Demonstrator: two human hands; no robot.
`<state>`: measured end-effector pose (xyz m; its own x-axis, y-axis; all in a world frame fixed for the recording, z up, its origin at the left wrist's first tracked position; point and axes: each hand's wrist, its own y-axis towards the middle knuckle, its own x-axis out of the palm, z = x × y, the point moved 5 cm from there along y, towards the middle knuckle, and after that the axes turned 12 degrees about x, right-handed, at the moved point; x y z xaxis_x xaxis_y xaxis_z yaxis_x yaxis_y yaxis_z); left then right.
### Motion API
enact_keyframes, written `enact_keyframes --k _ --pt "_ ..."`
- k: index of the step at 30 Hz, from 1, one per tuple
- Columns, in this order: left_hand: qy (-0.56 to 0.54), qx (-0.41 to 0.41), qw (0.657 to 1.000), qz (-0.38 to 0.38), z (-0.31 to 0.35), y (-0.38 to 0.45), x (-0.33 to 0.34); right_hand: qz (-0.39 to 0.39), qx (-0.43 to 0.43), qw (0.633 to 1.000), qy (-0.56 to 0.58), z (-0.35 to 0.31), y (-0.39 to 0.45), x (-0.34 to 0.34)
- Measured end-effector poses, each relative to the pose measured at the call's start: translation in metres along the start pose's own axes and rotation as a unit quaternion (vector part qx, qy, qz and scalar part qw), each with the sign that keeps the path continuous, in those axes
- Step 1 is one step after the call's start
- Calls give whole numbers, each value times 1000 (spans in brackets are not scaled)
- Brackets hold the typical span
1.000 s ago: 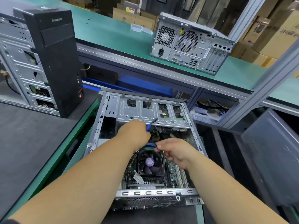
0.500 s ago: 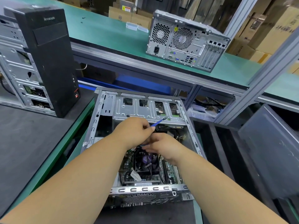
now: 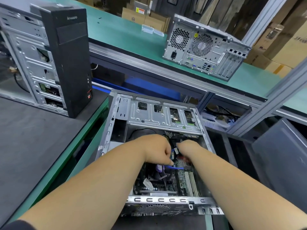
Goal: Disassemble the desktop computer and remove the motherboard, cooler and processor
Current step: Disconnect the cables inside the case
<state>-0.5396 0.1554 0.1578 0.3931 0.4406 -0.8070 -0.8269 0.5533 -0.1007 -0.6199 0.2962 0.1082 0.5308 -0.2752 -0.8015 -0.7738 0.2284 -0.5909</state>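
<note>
Your two hands are both inside the open desktop case, which lies on its side in front of you with the open face up. Your left hand is curled, and its fingers pinch a blue cable that runs across the board just above the cooler. Your right hand is very near the left one, over the far part of the board; its fingers point down into the case and are hidden, so I cannot tell if they hold something.

The motherboard is in the bottom of the case, still mounted. The cooler, a black fan with a purple sticker in the middle, sits on the board just under your left wrist. The processor is not visible. The metal drive cage crosses the far end of the case.

On the dark counter at your left stands a black tower, upright, with its side panel off. On the green counter beyond, another grey computer shows its back side to you, and two small clear boxes lie near it. Cardboard boxes are stacked behind.
</note>
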Motion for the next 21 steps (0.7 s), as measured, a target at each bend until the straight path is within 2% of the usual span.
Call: enact_keyframes --k 2,4,6,9,13,18,21 --pt "-54 20 998 -11 4 -3 1 58 -18 984 -169 -11 1 -2" --pt "-100 27 994 -23 7 -4 4 86 -41 960 -262 -17 0 1" --pt "-81 23 996 -1 5 -1 2 93 -47 961 -256 -11 4 6" --pt "-16 -9 998 55 -2 1 -5 102 -61 978 -171 -3 9 10" --pt "56 -87 991 82 -17 3 -8 110 -45 977 -179 5 14 5" --pt "58 -149 975 157 -23 2 -15 112 -25 970 -216 3 26 6" --pt "2 -168 960 226 -27 -2 -22 107 3 974 -201 4 28 5"
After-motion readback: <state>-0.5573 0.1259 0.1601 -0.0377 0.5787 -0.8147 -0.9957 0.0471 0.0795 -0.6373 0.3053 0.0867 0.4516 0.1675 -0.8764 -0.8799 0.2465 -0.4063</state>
